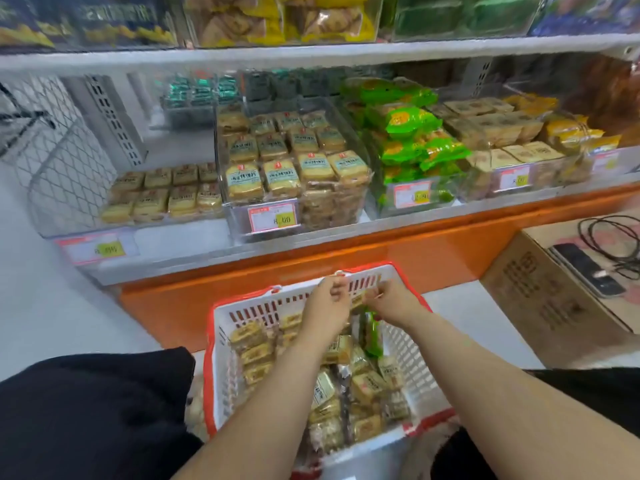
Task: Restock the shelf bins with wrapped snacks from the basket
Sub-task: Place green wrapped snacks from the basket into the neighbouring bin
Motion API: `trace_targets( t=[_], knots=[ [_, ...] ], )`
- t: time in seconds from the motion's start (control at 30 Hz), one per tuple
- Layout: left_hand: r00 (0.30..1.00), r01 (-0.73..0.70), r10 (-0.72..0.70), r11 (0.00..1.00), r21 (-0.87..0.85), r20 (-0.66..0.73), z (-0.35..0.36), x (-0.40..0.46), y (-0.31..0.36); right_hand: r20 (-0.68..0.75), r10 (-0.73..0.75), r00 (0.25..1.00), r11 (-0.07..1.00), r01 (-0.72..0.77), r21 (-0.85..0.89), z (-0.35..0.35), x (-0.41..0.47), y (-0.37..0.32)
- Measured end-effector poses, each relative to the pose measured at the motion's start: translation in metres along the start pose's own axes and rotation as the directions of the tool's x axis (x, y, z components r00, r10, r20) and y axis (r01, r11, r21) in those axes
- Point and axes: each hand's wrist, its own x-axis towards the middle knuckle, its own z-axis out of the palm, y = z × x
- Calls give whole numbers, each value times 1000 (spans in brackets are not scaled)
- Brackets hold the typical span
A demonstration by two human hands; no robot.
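A white basket with a red rim (pixel 221 341) stands on the floor between my knees, full of wrapped yellow-brown snacks (pixel 254 344). My left hand (pixel 327 306) is over the basket's far end with its fingers curled; what it holds is hidden. My right hand (pixel 389 301) is close beside it and pinches a green-wrapped snack (pixel 372 336) that hangs down into the basket. Ahead, clear shelf bins hold rows of yellow snacks (pixel 277 174), more yellow ones (pixel 162 195) in a lower left bin, and green packs (pixel 415 133).
An orange shelf base (pixel 311 261) runs just behind the basket. A cardboard box (pixel 554 299) with a phone and cables on top stands at the right. A wire mesh basket (pixel 59 168) sits at the left. Price tags (pixel 273 218) front the bins.
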Motion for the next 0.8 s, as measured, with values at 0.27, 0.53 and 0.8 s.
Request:
trace_targets(
  t=[0.27,0.53,0.8],
  knots=[
    [978,187,-197,973,137,64,6,-4,-88,-29,403,915,913,-399,79,81,35,77],
    [961,268,-276,950,161,28,8,6,-108,115,428,897,867,-443,229,101,40,97],
    [897,387,-328,907,-168,298,8,-8,-73,-136,1,991,1000,-1,3,91,-13,68]
  ],
)
